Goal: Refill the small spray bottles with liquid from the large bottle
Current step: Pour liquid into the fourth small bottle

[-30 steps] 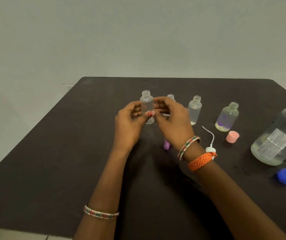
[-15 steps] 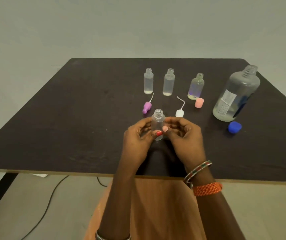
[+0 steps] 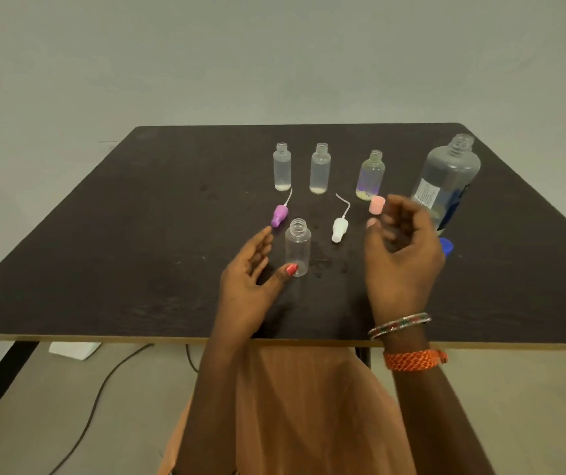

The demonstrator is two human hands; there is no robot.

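An empty clear small bottle [image 3: 297,247] stands uncapped on the dark table [image 3: 137,234]. My left hand [image 3: 252,279] is open just left of it, thumb tip close to its base. My right hand [image 3: 399,248] hovers to the right, blurred, fingers loosely curled and holding nothing. Three more small uncapped bottles stand in a row at the back: one [image 3: 281,166], a second [image 3: 319,168], and a third with a purple print [image 3: 370,175]. The large clear bottle [image 3: 446,180] stands open at the far right, partly behind my right hand.
A purple spray head [image 3: 279,215] and a white spray head [image 3: 338,228] lie between the bottles. A pink cap [image 3: 376,204] sits near the printed bottle. A blue cap [image 3: 446,246] peeks out beside my right hand. Cables run on the floor below.
The small bottle was held in both hands; now it stands on the table. Both hands have let go, and the right hand has moved right toward the large bottle.
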